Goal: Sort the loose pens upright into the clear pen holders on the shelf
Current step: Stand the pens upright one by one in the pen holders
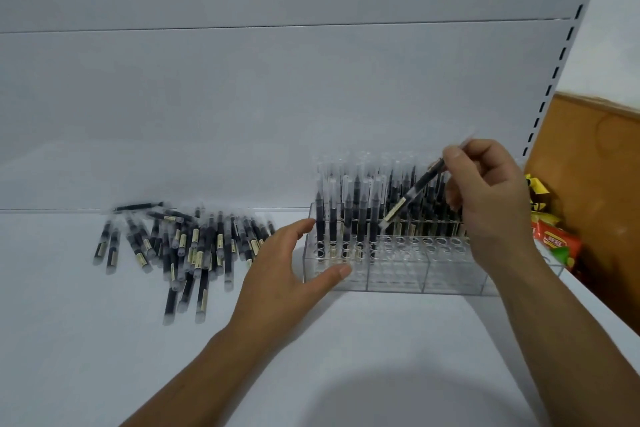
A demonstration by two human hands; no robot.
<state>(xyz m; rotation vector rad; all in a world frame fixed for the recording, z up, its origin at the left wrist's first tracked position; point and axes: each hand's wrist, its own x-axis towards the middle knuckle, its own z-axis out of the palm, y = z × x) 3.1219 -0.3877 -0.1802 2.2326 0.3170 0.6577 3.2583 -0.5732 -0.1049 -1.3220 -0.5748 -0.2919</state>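
Held pen [415, 189]: black barrel with a clear cap, long axis on a diagonal. The capped end points up and to the right above the fingers; the end with a pale label strip points down and to the left.
Held pen, place: in the air over the clear pen holder [398, 279], its lower end just above the open holes near the middle. It is not yet in a hole.
Right hand [491, 198]: fingers curled, thumb and fingertips pinching the pen's upper part, wrist above the holder's right end.
Left hand [287, 263]: spread and holding nothing. The thumb lies against the holder's front wall near the left corner, and the fingers reach to its left end wall.
Standing pens [360, 215]: upright in the holder, caps up. They fill the back rows and a short run at the front left; the other front holes are bare.
Loose pens [187, 246]: a flat heap on the white shelf [346, 340], left of the holder and apart from it. Most long axes run roughly front to back, and a few lie crosswise at the rear.
Behind: a plain white back panel [242, 97], with a slotted upright [568, 52] at its right edge.
Far right: a brown cardboard box [595, 156] with red and yellow packets [554, 246] beside it.
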